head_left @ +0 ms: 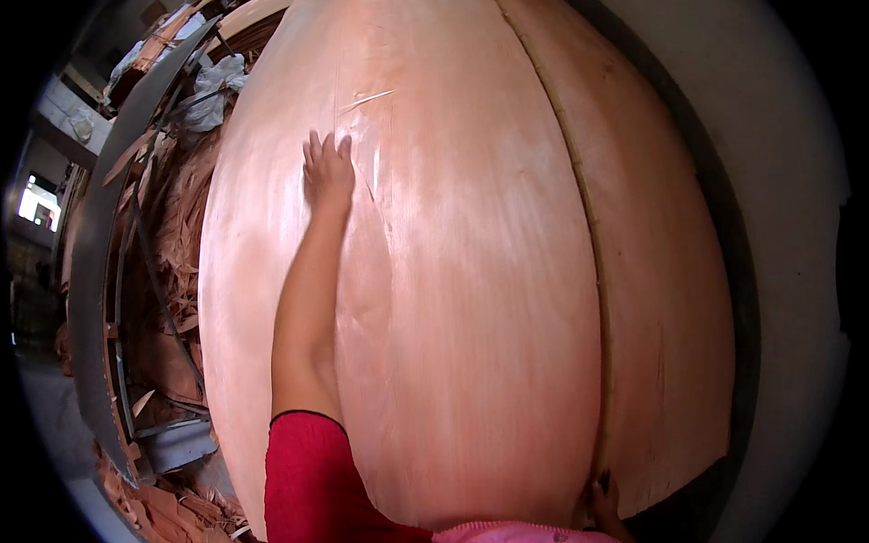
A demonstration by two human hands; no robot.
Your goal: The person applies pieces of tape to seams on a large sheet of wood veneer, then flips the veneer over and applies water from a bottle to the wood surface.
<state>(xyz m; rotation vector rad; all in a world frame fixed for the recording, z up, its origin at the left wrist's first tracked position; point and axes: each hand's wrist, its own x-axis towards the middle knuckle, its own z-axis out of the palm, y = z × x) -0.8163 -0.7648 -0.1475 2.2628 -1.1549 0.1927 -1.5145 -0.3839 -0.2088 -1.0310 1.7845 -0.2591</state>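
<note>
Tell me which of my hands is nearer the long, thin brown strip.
Your right hand, at the lower end of the brown strip; your left hand lies farther left, on the wood veneer.

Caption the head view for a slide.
Left hand spread on a wood veneer sheet, right hand at the near end of a long seam.

One head-worn fisheye view, downward, close above the broad sheet [480, 290]
</note>
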